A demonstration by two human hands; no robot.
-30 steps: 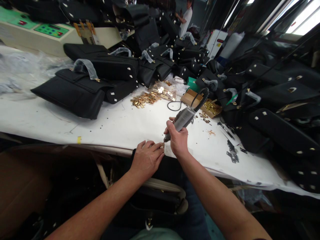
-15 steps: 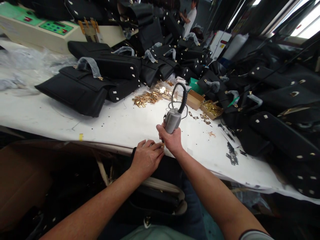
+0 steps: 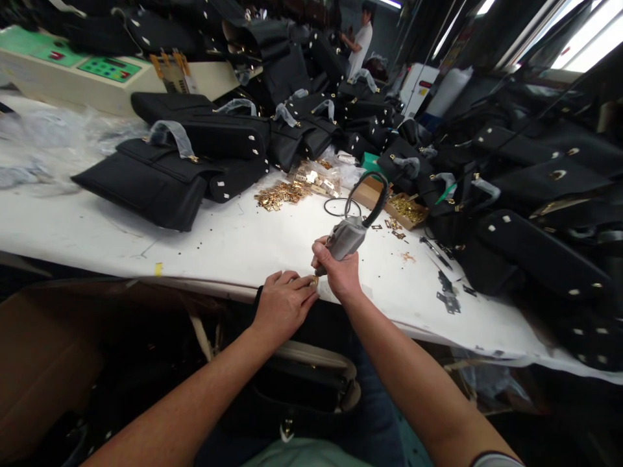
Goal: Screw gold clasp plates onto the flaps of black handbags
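A grey electric screwdriver (image 3: 346, 237) with a looped black cable is gripped in my right hand (image 3: 343, 275). It leans to the right, its lower end close to a small gold metal fitting (image 3: 315, 281) at the table's front edge. My left hand (image 3: 286, 299) presses with bent fingers on the edge of a black handbag (image 3: 314, 421), its fingertips at the fitting. Lower down, the bag hangs open over my lap, showing a beige-edged opening. My hand hides most of the part on the table, and the screwdriver's tip is hard to make out.
Several black handbags (image 3: 150, 188) crowd the back and right of the white table (image 3: 233, 246). Gold metal fittings (image 3: 280, 194) lie heaped in the middle. Small cardboard boxes (image 3: 407, 211), dark metal plates (image 3: 448, 295) and a machine with green panels (image 3: 73, 65) are around. A person (image 3: 359, 42) stands far back.
The screwdriver has tilted from nearly upright to leaning right, and my right hand has turned with it. My left hand stays at the bag's edge. The view has shifted slightly.
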